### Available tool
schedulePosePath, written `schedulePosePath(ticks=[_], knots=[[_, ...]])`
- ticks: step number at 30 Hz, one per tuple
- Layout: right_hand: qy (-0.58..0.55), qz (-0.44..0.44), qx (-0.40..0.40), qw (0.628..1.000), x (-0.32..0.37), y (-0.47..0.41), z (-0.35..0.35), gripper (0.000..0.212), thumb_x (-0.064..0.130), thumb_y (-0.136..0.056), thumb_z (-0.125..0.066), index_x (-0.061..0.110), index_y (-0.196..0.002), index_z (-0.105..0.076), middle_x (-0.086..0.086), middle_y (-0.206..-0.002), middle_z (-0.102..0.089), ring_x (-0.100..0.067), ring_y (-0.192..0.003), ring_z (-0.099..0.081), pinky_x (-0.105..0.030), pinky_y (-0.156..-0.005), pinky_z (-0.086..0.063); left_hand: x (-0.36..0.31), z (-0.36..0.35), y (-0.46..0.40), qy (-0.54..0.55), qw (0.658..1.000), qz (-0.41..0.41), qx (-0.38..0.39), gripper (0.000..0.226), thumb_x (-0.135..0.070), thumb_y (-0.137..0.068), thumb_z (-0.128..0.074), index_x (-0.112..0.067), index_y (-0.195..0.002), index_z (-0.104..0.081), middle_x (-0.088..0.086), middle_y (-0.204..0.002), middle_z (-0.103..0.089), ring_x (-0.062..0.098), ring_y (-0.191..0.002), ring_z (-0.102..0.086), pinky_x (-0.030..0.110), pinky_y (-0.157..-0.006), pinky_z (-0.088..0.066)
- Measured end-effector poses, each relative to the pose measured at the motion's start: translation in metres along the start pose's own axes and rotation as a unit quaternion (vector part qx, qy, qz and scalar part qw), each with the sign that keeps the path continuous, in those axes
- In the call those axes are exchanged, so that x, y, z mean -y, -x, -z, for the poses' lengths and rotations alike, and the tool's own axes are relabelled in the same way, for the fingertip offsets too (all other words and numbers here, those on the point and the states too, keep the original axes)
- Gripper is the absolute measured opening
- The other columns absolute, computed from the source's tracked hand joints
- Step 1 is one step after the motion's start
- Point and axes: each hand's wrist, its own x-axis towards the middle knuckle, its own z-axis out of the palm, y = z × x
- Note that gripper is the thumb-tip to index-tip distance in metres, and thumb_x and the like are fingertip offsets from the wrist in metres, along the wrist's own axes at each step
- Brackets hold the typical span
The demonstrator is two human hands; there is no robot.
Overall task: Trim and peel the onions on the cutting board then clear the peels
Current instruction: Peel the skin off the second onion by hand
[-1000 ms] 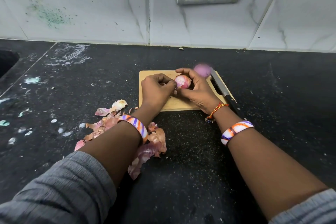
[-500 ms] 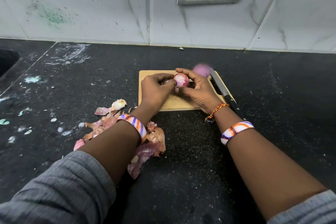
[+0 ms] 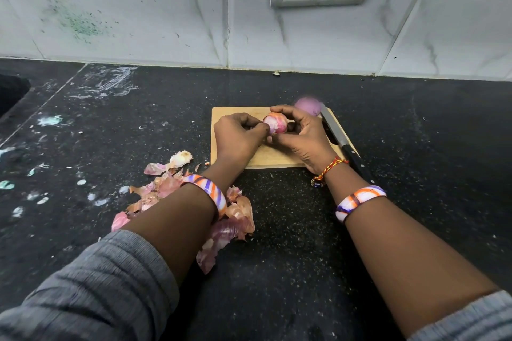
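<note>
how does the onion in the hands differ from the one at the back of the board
The held onion is patchy pink and white, part-peeled, gripped by the left hand and right hand. The back onion is evenly purple, untouched, resting on the cutting board beside the knife. Both are small and round.

Grey ribbed sleeves [image 3: 91, 285] – striped orange-purple-white bangles [image 3: 210, 192] – red-yellow thread wristband [image 3: 329, 167].

Matt wooden cutting board [image 3: 277, 156] on speckled black stone counter [image 3: 277, 230]; papery peels [image 3: 235, 216].
</note>
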Motion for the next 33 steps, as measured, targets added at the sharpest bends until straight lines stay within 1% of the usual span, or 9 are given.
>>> schedulePosePath(ticks=[9, 14, 16, 18, 21, 25, 28, 30, 33], knots=[[-0.005, -0.015, 0.015, 1.000, 0.0032, 0.0023, -0.0002, 0.054, -0.011, -0.064, -0.076, 0.007, -0.113, -0.060, -0.005, -0.110, -0.062, -0.008, -0.094, -0.059, -0.025, -0.087, -0.053, -0.0029, 0.0026, 0.0028, 0.022, 1.000, 0.009, -0.006, 0.013, -0.002, -0.069, -0.064, -0.011, -0.059, -0.065, 0.002, -0.052, -0.059, 0.018, -0.053, -0.054, 0.039, -0.064, -0.053], [-0.023, -0.023, 0.011, 0.999, 0.0031, 0.0023, 0.0006, 0.054, -0.012, -0.066, -0.073, 0.006, -0.115, -0.059, -0.009, -0.114, -0.062, -0.011, -0.095, -0.060, -0.027, -0.087, -0.053, 0.0019, 0.0039, -0.0005, 0.057, 0.998, 0.020, 0.005, 0.025, -0.002, -0.072, -0.064, -0.021, -0.056, -0.065, 0.002, -0.056, -0.062, 0.022, -0.059, -0.058, 0.045, -0.070, -0.054], [-0.032, -0.029, 0.011, 0.999, 0.0032, 0.0023, 0.0002, 0.053, -0.012, -0.068, -0.072, 0.006, -0.117, -0.058, -0.008, -0.113, -0.062, -0.010, -0.095, -0.060, -0.030, -0.087, -0.054, 0.0025, 0.0035, -0.0014, 0.064, 0.998, 0.022, 0.000, 0.020, -0.003, -0.075, -0.064, -0.019, -0.064, -0.068, 0.004, -0.065, -0.066, 0.024, -0.068, -0.062, 0.046, -0.077, -0.056], [-0.035, -0.029, 0.013, 0.999, 0.0040, 0.0025, -0.0001, 0.054, -0.013, -0.070, -0.070, 0.004, -0.119, -0.057, -0.003, -0.107, -0.062, -0.005, -0.090, -0.060, -0.024, -0.085, -0.054, 0.0009, 0.0025, -0.0011, 0.074, 0.997, 0.022, -0.003, 0.012, -0.003, -0.077, -0.064, -0.007, -0.085, -0.072, 0.010, -0.084, -0.070, 0.020, -0.080, -0.064, 0.042, -0.085, -0.055], [-0.040, -0.029, 0.020, 0.999, 0.0052, 0.0028, 0.0000, 0.055, -0.012, -0.072, -0.069, 0.002, -0.123, -0.055, 0.003, -0.104, -0.061, -0.001, -0.087, -0.059, -0.016, -0.083, -0.052, -0.0005, 0.0025, -0.0003, 0.069, 0.997, 0.018, 0.007, 0.026, -0.004, -0.080, -0.063, 0.000, -0.106, -0.067, 0.014, -0.104, -0.069, 0.017, -0.092, -0.064, 0.032, -0.090, -0.052], [-0.042, -0.033, 0.029, 0.998, 0.0043, 0.0024, 0.0009, 0.055, -0.012, -0.072, -0.068, 0.002, -0.124, -0.054, -0.002, -0.110, -0.060, -0.004, -0.093, -0.058, -0.025, -0.092, -0.049, 0.0000, 0.0017, 0.0001, 0.020, 1.000, -0.008, 0.002, 0.021, -0.005, -0.077, -0.065, -0.001, -0.097, -0.071, 0.012, -0.093, -0.072, 0.011, -0.077, -0.061, 0.017, -0.070, -0.050], [-0.037, -0.032, 0.034, 0.998, 0.0044, 0.0025, 0.0011, 0.056, -0.013, -0.071, -0.069, 0.003, -0.123, -0.055, 0.002, -0.106, -0.061, -0.005, -0.094, -0.057, -0.028, -0.094, -0.048, 0.0007, 0.0014, -0.0007, -0.005, 1.000, -0.009, -0.010, 0.019, -0.006, -0.076, -0.066, -0.001, -0.093, -0.072, 0.012, -0.090, -0.072, 0.011, -0.075, -0.061, 0.013, -0.066, -0.046], [-0.032, -0.029, 0.037, 0.998, 0.0044, 0.0028, 0.0011, 0.056, -0.012, -0.070, -0.070, 0.003, -0.122, -0.056, 0.005, -0.103, -0.061, -0.005, -0.094, -0.057, -0.029, -0.095, -0.048, 0.0009, 0.0014, -0.0010, -0.015, 1.000, -0.012, -0.011, 0.018, -0.006, -0.075, -0.067, -0.002, -0.092, -0.073, 0.011, -0.089, -0.072, 0.011, -0.077, -0.062, 0.014, -0.067, -0.047], [-0.025, -0.023, 0.033, 0.999, 0.0041, 0.0027, 0.0007, 0.056, -0.011, -0.068, -0.072, 0.004, -0.120, -0.058, 0.001, -0.104, -0.062, -0.011, -0.098, -0.057, -0.031, -0.096, -0.048, -0.0013, 0.0014, 0.0007, -0.029, 0.999, -0.014, -0.018, 0.017, -0.007, -0.074, -0.067, -0.002, -0.088, -0.073, 0.012, -0.086, -0.072, 0.014, -0.076, -0.062, 0.026, -0.072, -0.051]])
